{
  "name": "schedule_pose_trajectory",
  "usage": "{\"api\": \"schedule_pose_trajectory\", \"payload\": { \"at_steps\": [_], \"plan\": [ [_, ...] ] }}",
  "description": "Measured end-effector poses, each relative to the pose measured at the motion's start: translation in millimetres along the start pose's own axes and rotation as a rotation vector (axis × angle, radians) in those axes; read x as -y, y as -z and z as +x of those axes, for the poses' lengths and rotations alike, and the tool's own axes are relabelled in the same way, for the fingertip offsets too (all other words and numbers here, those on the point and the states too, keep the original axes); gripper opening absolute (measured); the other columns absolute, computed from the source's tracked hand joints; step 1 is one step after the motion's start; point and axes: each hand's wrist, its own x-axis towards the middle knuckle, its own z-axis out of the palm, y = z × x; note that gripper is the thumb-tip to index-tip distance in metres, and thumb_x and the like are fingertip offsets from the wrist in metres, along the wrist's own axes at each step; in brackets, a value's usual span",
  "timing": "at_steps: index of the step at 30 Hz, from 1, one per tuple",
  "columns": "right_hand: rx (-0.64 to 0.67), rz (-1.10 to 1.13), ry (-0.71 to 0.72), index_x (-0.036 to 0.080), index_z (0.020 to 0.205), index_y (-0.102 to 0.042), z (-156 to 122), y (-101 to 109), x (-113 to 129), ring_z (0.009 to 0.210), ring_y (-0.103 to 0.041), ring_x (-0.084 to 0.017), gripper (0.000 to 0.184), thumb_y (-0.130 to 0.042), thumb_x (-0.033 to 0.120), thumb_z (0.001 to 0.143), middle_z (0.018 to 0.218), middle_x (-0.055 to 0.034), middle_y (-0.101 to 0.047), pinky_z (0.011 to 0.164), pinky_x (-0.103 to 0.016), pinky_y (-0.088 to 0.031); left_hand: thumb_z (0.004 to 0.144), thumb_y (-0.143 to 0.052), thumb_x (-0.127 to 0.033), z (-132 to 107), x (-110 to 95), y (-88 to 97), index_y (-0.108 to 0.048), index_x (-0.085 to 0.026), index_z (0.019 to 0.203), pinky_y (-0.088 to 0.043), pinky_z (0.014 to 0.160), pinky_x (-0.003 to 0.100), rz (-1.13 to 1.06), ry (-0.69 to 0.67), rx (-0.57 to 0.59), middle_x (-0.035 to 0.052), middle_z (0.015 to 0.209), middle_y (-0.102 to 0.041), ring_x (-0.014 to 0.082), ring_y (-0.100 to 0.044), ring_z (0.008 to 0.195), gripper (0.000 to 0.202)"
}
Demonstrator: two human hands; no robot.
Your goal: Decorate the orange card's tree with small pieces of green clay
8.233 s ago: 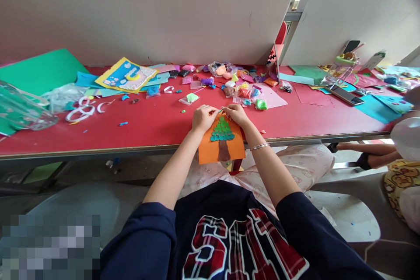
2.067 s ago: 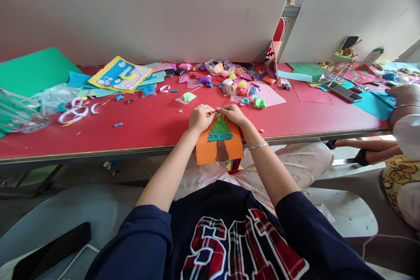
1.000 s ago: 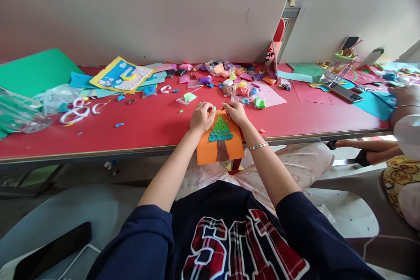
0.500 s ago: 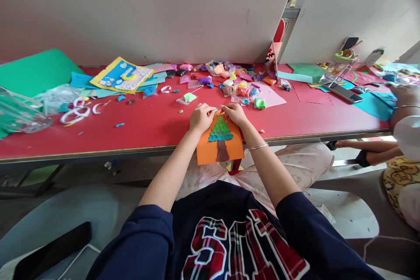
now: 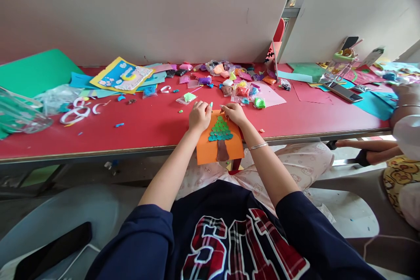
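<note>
An orange paper card (image 5: 205, 151) lies at the table's front edge, with its lower part jutting past it. On it is a clay tree, its crown (image 5: 221, 130) built of green and teal dots above a brown trunk (image 5: 222, 151). My left hand (image 5: 200, 116) rests over the card's upper left edge, fingers curled and thumb raised; what they hold, if anything, is hidden. At the top right of the card, my right hand (image 5: 235, 113) has its fingertips pinched together near a small dark bit too tiny to name.
Bagged clay in many colours (image 5: 241, 89) lies behind the card. To the left are a yellow-framed picture (image 5: 123, 75), white strips (image 5: 76, 111) and a clear plastic cup (image 5: 28, 113). A phone (image 5: 343, 92) and another person's arm (image 5: 407, 96) are at right.
My left hand has drawn slightly left and up, away from the right fingertips, its thumb now raised. My right hand and the card have hardly moved.
</note>
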Motion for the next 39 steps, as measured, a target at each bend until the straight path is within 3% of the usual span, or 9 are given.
{"api": "schedule_pose_trajectory", "payload": {
  "at_steps": [7, 12, 27, 35, 39],
  "plan": [
    [0.008, 0.01, -0.002, 0.018, 0.055, -0.047, 1.0, 0.2, -1.5, 0.055, -0.049, -0.012, 0.036, -0.052, 0.039, 0.084, 0.052, -0.0003, -0.054, 0.055, -0.023, -0.034, 0.088, -0.057, -0.032, -1.1, -1.0, 0.7, -0.069, -0.022, 0.079, -0.047, 0.08, 0.035, -0.06, -0.077, 0.071, 0.0049, 0.078, -0.063, 0.0214, -0.058, 0.084, 0.018],
    [0.008, 0.01, -0.004, 0.018, 0.056, -0.048, 0.0, 0.4, -0.7, 0.054, -0.048, -0.011, 0.035, -0.052, 0.038, 0.084, 0.051, 0.0002, -0.053, 0.054, -0.023, -0.032, 0.089, -0.055, -0.032, -1.5, -2.0, 1.9, -0.073, -0.022, 0.088, -0.047, 0.08, 0.035, -0.082, -0.068, 0.105, 0.0058, 0.081, -0.065, 0.0216, -0.058, 0.085, 0.021],
    [0.001, 0.003, 0.006, 0.019, 0.054, -0.044, -1.0, 1.1, -0.2, 0.056, -0.049, -0.012, 0.037, -0.053, 0.038, 0.085, 0.053, -0.0004, -0.054, 0.055, -0.024, -0.033, 0.084, -0.061, -0.029, -1.5, -1.2, 1.1, -0.07, -0.022, 0.079, -0.048, 0.076, 0.033, -0.062, -0.081, 0.112, 0.0054, 0.081, -0.067, 0.0215, -0.06, 0.085, 0.013],
    [0.0, 0.003, 0.008, 0.018, 0.055, -0.049, 0.2, 0.5, -1.0, 0.056, -0.05, -0.012, 0.036, -0.053, 0.041, 0.083, 0.052, -0.0006, -0.054, 0.055, -0.024, -0.034, 0.093, -0.047, -0.042, 0.0, -3.4, 1.7, -0.055, -0.021, 0.062, -0.045, 0.072, 0.031, -0.061, -0.067, 0.035, 0.0041, 0.067, -0.062, 0.0179, -0.057, 0.071, 0.038],
    [-0.004, 0.011, 0.006, 0.018, 0.055, -0.048, -0.1, 0.6, -0.6, 0.058, -0.05, -0.013, 0.035, -0.053, 0.04, 0.083, 0.053, -0.0006, -0.054, 0.056, -0.024, -0.034, 0.09, -0.052, -0.038, -0.3, -5.1, 3.0, -0.055, -0.021, 0.065, -0.046, 0.071, 0.031, -0.061, -0.072, 0.038, 0.0042, 0.069, -0.064, 0.0185, -0.058, 0.072, 0.031]
  ]
}}
